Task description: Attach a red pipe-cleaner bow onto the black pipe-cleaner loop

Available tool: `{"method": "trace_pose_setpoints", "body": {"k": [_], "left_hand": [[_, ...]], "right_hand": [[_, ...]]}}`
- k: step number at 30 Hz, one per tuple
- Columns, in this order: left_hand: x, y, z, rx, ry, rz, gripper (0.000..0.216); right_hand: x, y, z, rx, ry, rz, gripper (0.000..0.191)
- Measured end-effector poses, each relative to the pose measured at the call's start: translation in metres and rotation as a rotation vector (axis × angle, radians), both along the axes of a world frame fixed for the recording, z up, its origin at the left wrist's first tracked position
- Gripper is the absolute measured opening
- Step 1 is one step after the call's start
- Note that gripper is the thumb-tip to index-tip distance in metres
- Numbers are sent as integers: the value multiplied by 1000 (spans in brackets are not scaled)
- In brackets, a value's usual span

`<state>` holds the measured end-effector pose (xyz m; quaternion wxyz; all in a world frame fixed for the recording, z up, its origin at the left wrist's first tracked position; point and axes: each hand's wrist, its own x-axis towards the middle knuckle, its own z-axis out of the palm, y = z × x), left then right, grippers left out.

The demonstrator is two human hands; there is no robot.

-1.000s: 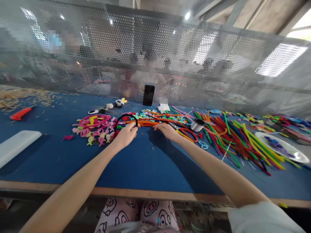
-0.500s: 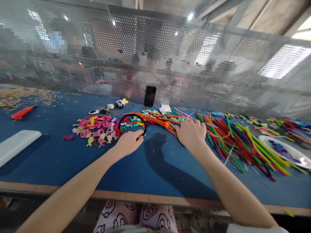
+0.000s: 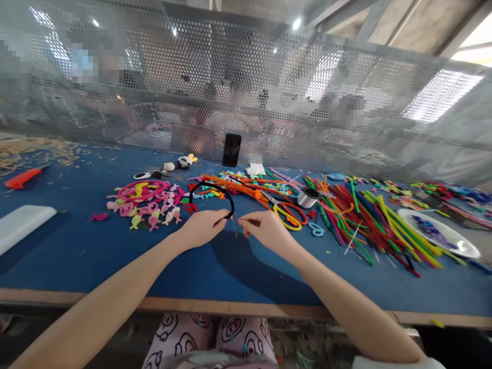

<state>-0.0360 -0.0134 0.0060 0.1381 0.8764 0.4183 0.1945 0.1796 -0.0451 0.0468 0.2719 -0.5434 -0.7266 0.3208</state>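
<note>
My left hand (image 3: 203,226) is closed on one end of a black headband (image 3: 210,187), which arches up over the blue table (image 3: 96,256). My right hand (image 3: 265,229) sits just to its right, fingers pinched together near the headband's end; what they pinch is too small to make out. Behind my hands lie orange pipe cleaners (image 3: 246,188), yellow and red scissors (image 3: 289,215) and a spool of clear thread (image 3: 308,197).
Pink and yellow small bent shapes (image 3: 144,202) are heaped at the left. A big pile of coloured pipe cleaners (image 3: 376,220) fills the right, with a white plate (image 3: 442,237). A phone (image 3: 231,149) leans on the mesh screen (image 3: 246,92). A white block (image 3: 21,220) and orange cutter (image 3: 21,178) lie far left.
My right hand came back from the pipe-cleaner pile, where it reached half a second ago, to beside my left hand. The headband has been drawn a little closer to me.
</note>
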Motion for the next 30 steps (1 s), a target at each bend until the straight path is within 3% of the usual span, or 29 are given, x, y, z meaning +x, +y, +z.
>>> {"method": "trace_pose_setpoints", "body": {"k": [8,12,14,18,21,24,30], "left_hand": [[-13,11,9,-74,-86,130,33],[-16,15,6,68,4,44,32],[-13,15,4,160,85,-51,31],[-4,6,4,307,247,-225,29],[4,-3,8,389,330,-296,26],[8,-7,9,434,370,-343,25],[7,-4,-1,424,344,-331,29]], "right_hand": [[41,-41,31,-22,-199,101,26],[65,-54,52,-224,-161,385,19],[68,-50,56,-309,-46,317,22],[55,-25,44,-198,335,-131,32],[44,-9,27,-274,442,-120,42],[39,0,13,-299,471,-65,39],[38,7,-10,-283,544,-60,39]]}}
